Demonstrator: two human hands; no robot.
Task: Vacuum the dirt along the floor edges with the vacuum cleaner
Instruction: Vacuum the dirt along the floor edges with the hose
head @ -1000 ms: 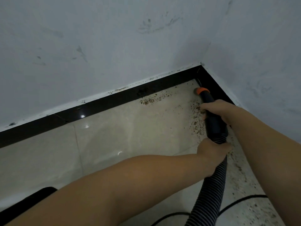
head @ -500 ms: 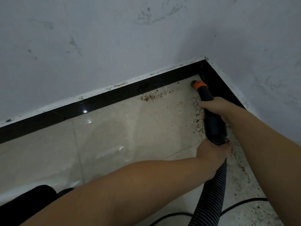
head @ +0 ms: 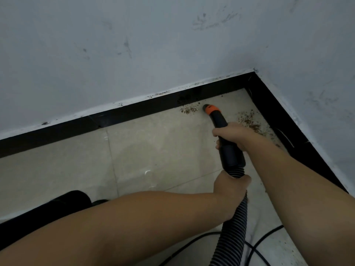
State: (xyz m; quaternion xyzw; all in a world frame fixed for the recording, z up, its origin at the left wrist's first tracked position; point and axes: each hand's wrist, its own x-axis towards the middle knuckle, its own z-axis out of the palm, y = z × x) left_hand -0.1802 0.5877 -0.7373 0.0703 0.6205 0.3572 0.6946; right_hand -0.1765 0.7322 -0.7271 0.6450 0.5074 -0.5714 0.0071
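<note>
Where half a second ago the orange-tipped black plastic vacuum nozzle [head: 211, 109] sat tucked into the corner by the right-hand wall, it now points leftward along the back edge, its tip just beside a small brown patch of crumbly dirt [head: 189, 109] lying against the glossy black skirting board [head: 134, 112]. That suggests the corner itself is done and the back edge is next. A second scatter of brown dirt [head: 249, 121] remains by the right skirting, so that side likely needs another pass. The right hand [head: 230, 135] grips the nozzle's black barrel; the left hand [head: 230, 186] is curled round the ribbed black hose [head: 232, 227] just below it. Leftward, the pale tiled floor [head: 153, 150] offers open running room along the skirting. Nearer the person, a thin black cable [head: 259, 240] loops under the hose and could snag.
</note>
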